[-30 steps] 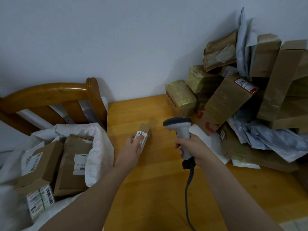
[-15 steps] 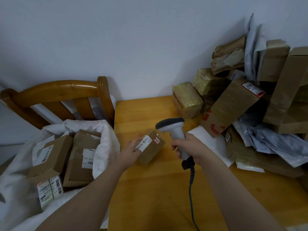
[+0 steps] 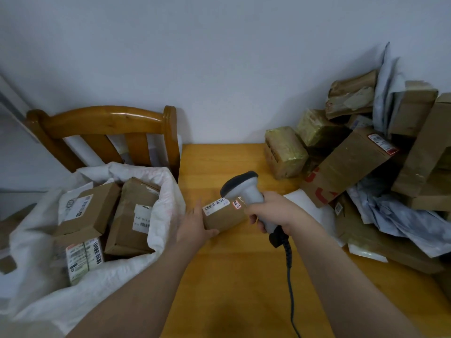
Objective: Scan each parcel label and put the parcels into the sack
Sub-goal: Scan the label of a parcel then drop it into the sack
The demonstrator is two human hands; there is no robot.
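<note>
The left grip (image 3: pixel 195 228) curls around one end of a small, boxy brown cardboard parcel (image 3: pixel 225 217) over the glossy wooden surface (image 3: pixel 231 276), its white barcode label (image 3: pixel 216 205) facing up. The right grip (image 3: pixel 273 211) wraps tightly around the grey plastic scanner (image 3: pixel 244 189), whose rounded head is at the label. A crinkled white woven sack (image 3: pixel 166 211) lies just left.

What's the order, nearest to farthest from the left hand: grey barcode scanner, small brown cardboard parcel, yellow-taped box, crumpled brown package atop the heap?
1. Small brown cardboard parcel: in the left hand's grip.
2. Grey barcode scanner: just right, held over the parcel.
3. Yellow-taped box: back right on the wooden table.
4. Crumpled brown package: top of the parcel heap, far right.
</note>
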